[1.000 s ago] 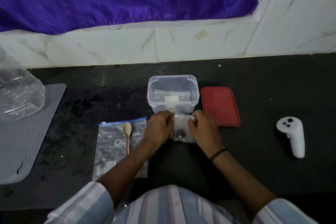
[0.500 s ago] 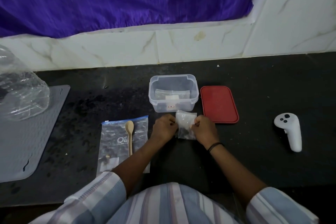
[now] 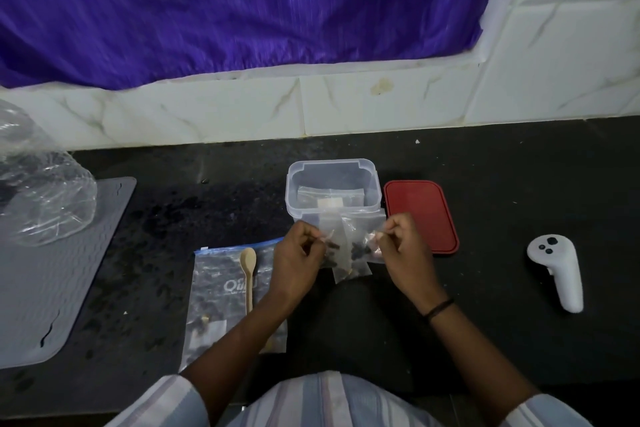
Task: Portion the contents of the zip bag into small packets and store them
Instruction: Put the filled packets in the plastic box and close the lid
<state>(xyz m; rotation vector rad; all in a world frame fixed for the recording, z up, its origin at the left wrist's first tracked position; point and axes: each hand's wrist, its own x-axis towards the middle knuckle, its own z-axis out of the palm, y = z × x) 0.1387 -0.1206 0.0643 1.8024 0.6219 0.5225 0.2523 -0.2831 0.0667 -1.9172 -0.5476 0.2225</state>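
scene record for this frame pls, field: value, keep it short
surface: dark counter
left hand: pinches packet's left edge
right hand: pinches packet's right edge
packet: small, clear, dark bits inside, held in front of the tub
tub: clear, open, a packet already inside
lid: red, flat on the counter right of tub
zip bag: flat, left of the hands
spoon: wooden, lying on zip bag
controller: white, far right
mat: grey, far left

Forearm hides zip bag (image 3: 221,291) corner
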